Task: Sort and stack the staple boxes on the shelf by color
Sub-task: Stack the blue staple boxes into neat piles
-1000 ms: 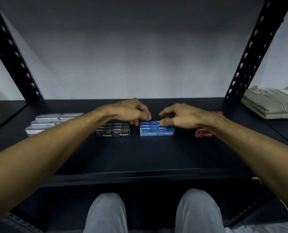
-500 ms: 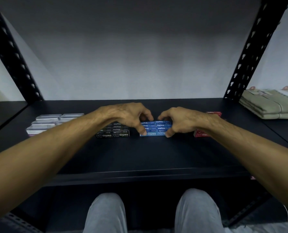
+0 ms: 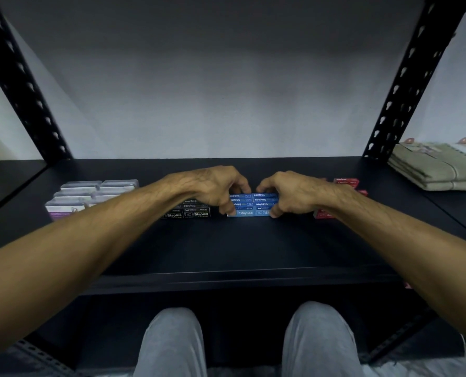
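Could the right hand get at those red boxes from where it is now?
Probably yes: the red boxes lie just beside the right hand, partly under its forearm, with nothing between, though it is busy squeezing the blue boxes.

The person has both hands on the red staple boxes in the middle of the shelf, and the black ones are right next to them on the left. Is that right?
Not quite. Both hands, left hand and right hand, are on the blue staple boxes, not red ones, as the head view shows. The red staple boxes sit farther right. The black staple boxes are indeed just to the left.

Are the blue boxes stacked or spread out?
Stacked: the blue boxes sit in tidy layers, left hand and right hand gripping the ends.
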Motion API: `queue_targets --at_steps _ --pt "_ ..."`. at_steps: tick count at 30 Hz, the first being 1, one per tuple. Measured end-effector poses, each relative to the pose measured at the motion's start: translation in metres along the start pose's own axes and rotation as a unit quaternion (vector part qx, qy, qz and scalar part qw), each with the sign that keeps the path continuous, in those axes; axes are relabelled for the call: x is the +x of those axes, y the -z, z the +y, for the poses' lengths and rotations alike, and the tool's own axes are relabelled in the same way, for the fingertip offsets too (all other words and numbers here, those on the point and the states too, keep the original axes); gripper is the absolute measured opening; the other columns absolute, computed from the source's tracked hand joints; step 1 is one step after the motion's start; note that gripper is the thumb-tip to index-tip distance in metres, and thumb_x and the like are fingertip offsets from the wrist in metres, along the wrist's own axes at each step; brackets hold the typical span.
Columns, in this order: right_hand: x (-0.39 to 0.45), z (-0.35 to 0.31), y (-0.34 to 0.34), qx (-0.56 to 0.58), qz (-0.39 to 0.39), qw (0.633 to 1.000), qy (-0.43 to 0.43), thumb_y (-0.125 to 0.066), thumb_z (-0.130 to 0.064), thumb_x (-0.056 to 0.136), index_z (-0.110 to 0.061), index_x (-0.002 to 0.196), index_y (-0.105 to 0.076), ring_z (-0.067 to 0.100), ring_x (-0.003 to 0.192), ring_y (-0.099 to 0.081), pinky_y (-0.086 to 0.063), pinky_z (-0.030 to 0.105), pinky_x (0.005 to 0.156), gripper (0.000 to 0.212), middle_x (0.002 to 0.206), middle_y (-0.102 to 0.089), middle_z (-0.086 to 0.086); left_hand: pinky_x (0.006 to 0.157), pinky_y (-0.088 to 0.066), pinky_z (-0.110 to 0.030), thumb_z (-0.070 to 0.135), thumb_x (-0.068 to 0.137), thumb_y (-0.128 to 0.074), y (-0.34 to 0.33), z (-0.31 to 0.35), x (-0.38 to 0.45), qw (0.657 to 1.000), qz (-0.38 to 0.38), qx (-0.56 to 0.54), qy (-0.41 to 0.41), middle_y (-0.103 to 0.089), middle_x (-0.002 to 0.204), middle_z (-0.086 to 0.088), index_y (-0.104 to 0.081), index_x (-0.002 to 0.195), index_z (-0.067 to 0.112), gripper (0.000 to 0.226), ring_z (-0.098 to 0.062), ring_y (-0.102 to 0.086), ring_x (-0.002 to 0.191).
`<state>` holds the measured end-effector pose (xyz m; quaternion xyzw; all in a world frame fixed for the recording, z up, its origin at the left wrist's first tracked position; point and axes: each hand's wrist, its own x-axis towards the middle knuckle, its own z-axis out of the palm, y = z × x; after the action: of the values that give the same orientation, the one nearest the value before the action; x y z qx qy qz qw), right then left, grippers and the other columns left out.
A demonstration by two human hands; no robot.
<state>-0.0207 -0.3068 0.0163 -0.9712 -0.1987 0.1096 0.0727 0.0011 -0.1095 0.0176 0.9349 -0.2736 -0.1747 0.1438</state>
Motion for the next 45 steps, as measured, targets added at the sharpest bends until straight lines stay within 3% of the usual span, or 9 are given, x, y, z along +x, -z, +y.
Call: queue_targets --at_steps 5,12,25,38,45 --pt "-0.0015 -0.0012 -0.001 0.001 0.004 1.0 -0.002 -0.079 -0.025 0.078 -0.026 0.134 -0.054 0.018 0.105 -0.06 -0.05 0.039 0.095 0.062 0.124 -0.062 -0.001 0.064 -0.048 -0.02 0.01 0.076 -0.079 -0.002 0.0018 -0.0033 1.0 0.004 -0.01 0.011 -0.07 0.104 0.006 -0.062 0.124 0.022 0.051 -0.021 -0.071 0.084" --pt "0.0001 -0.0011 -0.0027 0.013 0.005 1.0 -0.007 -0.078 -0.022 0.079 -0.025 0.132 -0.056 0.016 0.103 -0.058 -0.05 0.035 0.092 0.058 0.123 -0.061 -0.002 0.073 -0.052 -0.023 0.009 0.073 -0.079 -0.0041 0.0026 -0.0042 0.999 0.018 -0.018 0.028 -0.072 0.104 0.003 -0.063 0.123 0.022 0.053 -0.021 -0.071 0.091" --pt "0.0018 -0.0017 -0.0065 0.017 0.012 1.0 -0.019 -0.079 -0.021 0.078 -0.026 0.131 -0.057 0.016 0.101 -0.06 -0.051 0.036 0.092 0.057 0.121 -0.061 -0.002 0.066 -0.047 -0.018 0.005 0.07 -0.079 -0.0061 0.0076 -0.0062 0.999 0.043 -0.004 0.034 -0.071 0.1 0.006 -0.066 0.12 0.022 0.054 -0.016 -0.069 0.088" --pt "-0.0003 -0.0033 -0.0048 0.015 0.018 1.0 -0.014 -0.079 -0.021 0.079 -0.026 0.127 -0.061 0.016 0.098 -0.061 -0.051 0.033 0.088 0.052 0.116 -0.065 -0.003 0.079 -0.055 -0.028 0.005 0.074 -0.076 -0.0067 0.0068 -0.0072 0.999 0.044 -0.006 0.024 -0.071 0.102 0.003 -0.065 0.121 0.022 0.051 -0.018 -0.07 0.09" --pt "-0.0009 -0.0029 -0.0048 0.019 0.016 1.0 -0.016 -0.078 -0.022 0.079 -0.025 0.13 -0.059 0.016 0.099 -0.06 -0.051 0.035 0.091 0.054 0.118 -0.064 -0.002 0.073 -0.054 -0.022 0.005 0.074 -0.076 -0.0063 0.0069 -0.0086 0.999 0.048 -0.004 0.024 -0.072 0.098 0.006 -0.066 0.12 0.022 0.051 -0.012 -0.069 0.082"
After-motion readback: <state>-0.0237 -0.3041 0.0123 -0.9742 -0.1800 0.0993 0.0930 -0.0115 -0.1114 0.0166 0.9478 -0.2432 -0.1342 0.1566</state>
